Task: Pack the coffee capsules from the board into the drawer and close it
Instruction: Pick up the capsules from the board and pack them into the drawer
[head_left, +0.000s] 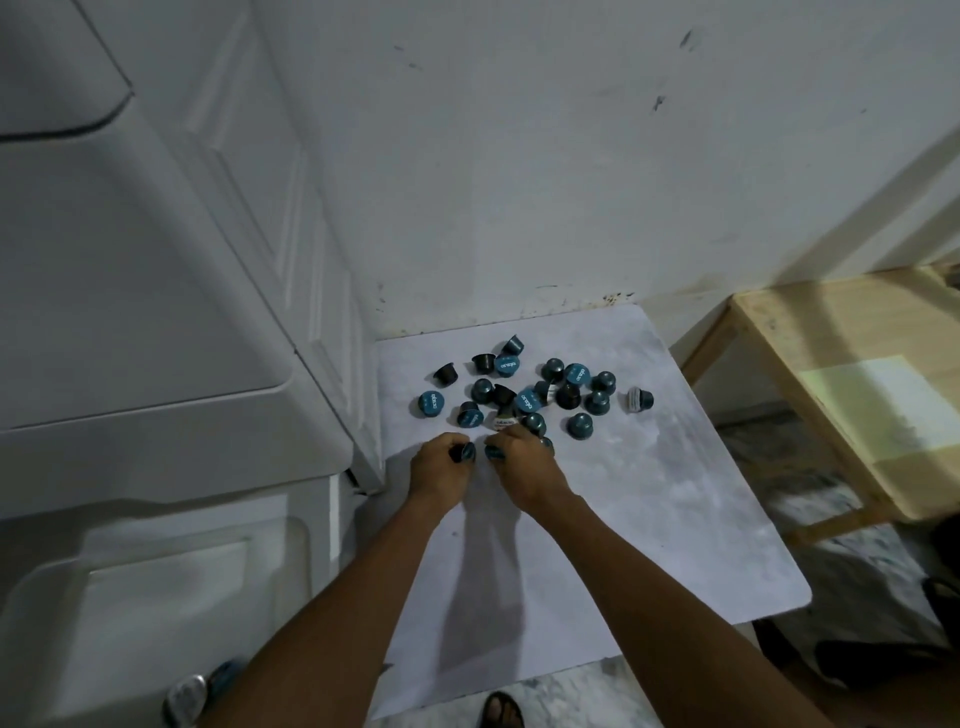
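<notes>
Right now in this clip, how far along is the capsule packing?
Barely started. Done: no capsule shows inside the white drawer unit. In hand: the left hand grips a dark capsule and the right hand pinches another at the pile's near edge. Left: roughly twenty capsules lie scattered on the board. I cannot tell whether the drawer is open.

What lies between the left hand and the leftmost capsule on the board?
Nothing: in the head view, only bare board separates the left hand from that capsule.
</notes>
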